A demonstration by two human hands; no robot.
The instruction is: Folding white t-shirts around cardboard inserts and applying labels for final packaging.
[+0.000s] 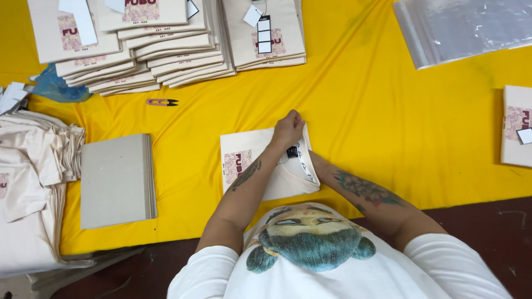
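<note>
A folded cream T-shirt (244, 160) with a pink printed patch lies on the yellow table cloth (388, 122) right in front of me. My left hand (287, 130) grips its far edge by the collar, fingers curled over the fabric. My right forearm reaches in from the right. My right hand (315, 160) is tucked in at the neck opening beneath the left hand, and only its wrist shows. A dark neck label and a printed strip show at the collar.
Stacks of folded cream shirts (166, 50) with hang tags line the far edge. Small thread snips (162, 102) lie before them. A stack of grey cardboard sheets (113, 180) and a pile of unfolded shirts (30, 182) sit left; clear plastic bags (465, 27) and one folded shirt (518, 124) right.
</note>
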